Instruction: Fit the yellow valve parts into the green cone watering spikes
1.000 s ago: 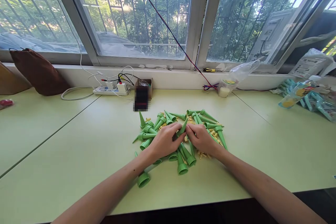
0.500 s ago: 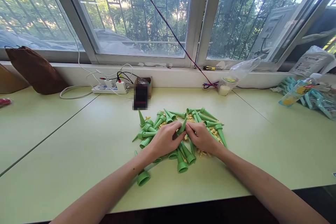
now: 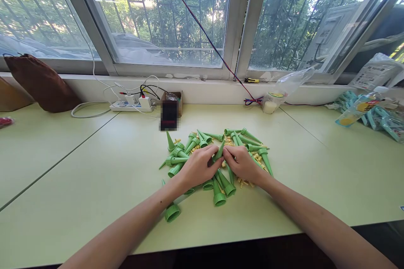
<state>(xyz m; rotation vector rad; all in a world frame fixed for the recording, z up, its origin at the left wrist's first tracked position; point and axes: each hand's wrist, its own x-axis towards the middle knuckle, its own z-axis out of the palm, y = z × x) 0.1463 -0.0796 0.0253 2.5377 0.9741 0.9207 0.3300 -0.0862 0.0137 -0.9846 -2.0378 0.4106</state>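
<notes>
A heap of green plastic cone spikes (image 3: 189, 146) mixed with small yellow parts (image 3: 256, 158) lies on the pale green table (image 3: 94, 176). Over the heap, my left hand (image 3: 197, 168) is closed around one green cone spike (image 3: 219, 151), whose tip points up and to the right. My right hand (image 3: 241, 164) pinches at that same spike from the right, fingers pressed together; what it holds between them is hidden. Both hands touch over the middle of the heap. One separate green cone (image 3: 172, 212) lies near my left forearm.
At the back by the window sill stand a white power strip with cables (image 3: 132, 105), a small dark box (image 3: 169, 113) and a clear bag with a white cup (image 3: 274, 101). A brown pouch (image 3: 42, 84) lies far left. Blue packets (image 3: 375, 115) lie far right.
Both hands stay together on the green spike, with only small finger shifts. The view has tilted slightly, so everything sits a little higher in the picture.
</notes>
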